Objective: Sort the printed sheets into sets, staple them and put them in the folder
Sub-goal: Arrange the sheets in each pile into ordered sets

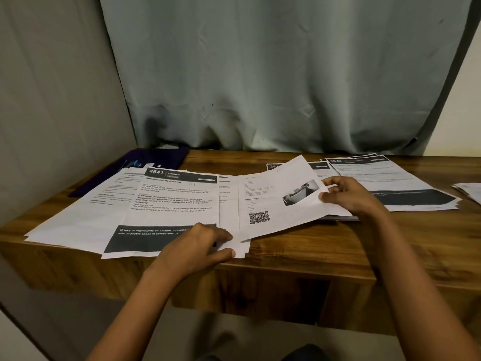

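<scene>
The right hand (348, 196) pinches the right edge of a loose printed sheet (273, 201) that carries a QR code and a small photo. Its thumb and curled fingers (331, 182) close on the paper, the wrist is low over the wooden surface (312, 254) and the forearm reaches in from the near right. The sheet is lifted and tilted, its long axis running from the near left to the far right, and its near corner reaches down beside the left hand (200, 246). That hand seems to pinch the near right corner of the Refrigerator Restocking pile (171, 204) headed 2641. The held sheet hangs between this pile and the 3638 pile (390, 183) to the right, so either is a short carry. The dark purple folder (161, 156) lies at the far left, nearer the left hand.
</scene>
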